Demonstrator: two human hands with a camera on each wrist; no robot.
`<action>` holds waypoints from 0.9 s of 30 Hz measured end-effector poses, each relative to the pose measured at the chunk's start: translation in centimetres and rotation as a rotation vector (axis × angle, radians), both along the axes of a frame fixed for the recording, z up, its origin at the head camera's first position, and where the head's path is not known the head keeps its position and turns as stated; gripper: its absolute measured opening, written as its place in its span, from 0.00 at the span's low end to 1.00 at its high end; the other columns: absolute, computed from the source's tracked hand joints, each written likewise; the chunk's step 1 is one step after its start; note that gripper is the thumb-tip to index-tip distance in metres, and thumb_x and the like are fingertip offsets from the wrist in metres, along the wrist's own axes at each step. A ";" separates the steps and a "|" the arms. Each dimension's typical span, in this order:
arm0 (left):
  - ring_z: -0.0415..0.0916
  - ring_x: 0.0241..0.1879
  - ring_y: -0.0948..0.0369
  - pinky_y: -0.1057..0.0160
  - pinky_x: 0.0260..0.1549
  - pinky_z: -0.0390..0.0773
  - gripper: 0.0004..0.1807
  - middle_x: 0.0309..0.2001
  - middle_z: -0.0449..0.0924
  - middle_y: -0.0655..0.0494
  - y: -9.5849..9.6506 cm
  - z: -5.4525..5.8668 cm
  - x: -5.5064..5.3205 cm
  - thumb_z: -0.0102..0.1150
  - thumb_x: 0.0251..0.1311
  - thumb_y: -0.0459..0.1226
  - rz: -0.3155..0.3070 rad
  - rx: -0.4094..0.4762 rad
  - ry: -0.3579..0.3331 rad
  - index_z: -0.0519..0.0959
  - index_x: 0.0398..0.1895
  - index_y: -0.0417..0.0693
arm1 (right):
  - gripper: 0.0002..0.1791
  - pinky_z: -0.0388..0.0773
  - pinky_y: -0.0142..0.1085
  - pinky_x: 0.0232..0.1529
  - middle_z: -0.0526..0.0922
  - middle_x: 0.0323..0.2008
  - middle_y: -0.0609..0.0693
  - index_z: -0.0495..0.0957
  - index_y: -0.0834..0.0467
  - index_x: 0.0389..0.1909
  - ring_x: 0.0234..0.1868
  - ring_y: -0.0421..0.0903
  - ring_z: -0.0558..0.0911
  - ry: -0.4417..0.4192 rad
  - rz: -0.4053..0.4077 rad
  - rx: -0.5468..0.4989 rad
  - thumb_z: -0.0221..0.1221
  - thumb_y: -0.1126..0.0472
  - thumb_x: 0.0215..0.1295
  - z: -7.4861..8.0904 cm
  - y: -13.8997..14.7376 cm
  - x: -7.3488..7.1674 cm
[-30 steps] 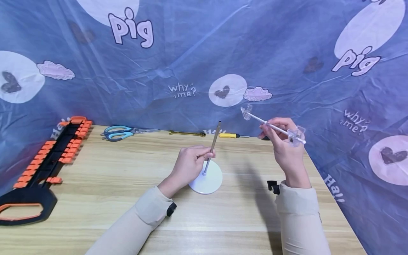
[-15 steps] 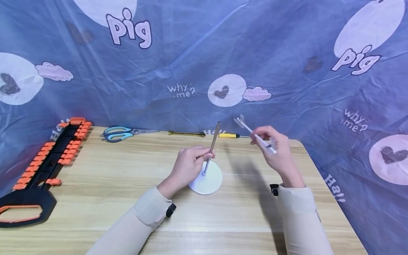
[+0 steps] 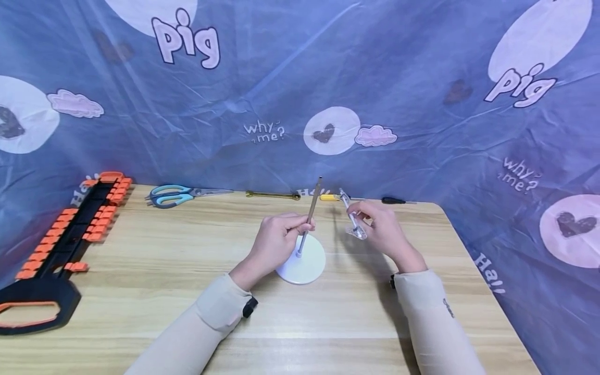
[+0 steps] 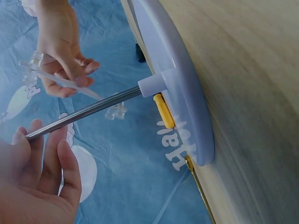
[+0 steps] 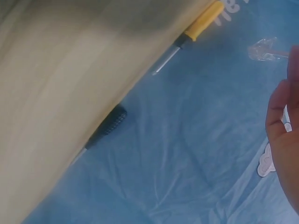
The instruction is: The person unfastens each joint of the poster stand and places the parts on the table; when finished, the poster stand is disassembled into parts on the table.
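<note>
Metal rod (image 3: 314, 202) rose from the socket (image 4: 150, 86) of a white round base (image 3: 302, 271); we pinched the rod above that socket with our left grip (image 3: 278, 238). Our right grip (image 3: 384, 229) pinched a white stick (image 4: 61, 80) with clear end pieces (image 4: 116, 112), above the worktop (image 3: 187, 245), beside the rod.

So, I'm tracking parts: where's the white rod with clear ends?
In the head view, the white rod is right of centre, held in the right hand above the table, just right of the metal rod.
</note>
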State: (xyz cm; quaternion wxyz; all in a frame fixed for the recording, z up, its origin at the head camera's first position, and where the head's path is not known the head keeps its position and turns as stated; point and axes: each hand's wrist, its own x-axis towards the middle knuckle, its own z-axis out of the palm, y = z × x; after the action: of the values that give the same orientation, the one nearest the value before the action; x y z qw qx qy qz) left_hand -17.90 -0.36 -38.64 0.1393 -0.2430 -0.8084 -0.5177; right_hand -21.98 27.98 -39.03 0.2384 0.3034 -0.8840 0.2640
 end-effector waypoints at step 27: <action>0.91 0.48 0.59 0.57 0.53 0.88 0.12 0.42 0.93 0.55 0.0 -0.2 -0.1 0.67 0.68 0.28 0.002 0.001 0.005 0.91 0.51 0.42 | 0.09 0.90 0.44 0.43 0.93 0.39 0.49 0.87 0.53 0.39 0.38 0.48 0.91 -0.308 0.051 0.230 0.71 0.70 0.63 -1.2 -0.7 0.2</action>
State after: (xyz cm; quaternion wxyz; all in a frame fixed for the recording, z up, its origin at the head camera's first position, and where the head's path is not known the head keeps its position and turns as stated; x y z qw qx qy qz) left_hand -18.01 -0.40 -38.84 0.1421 -0.2434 -0.8079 -0.5175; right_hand -21.73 27.29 -40.25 0.0576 0.3068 -0.9264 0.2105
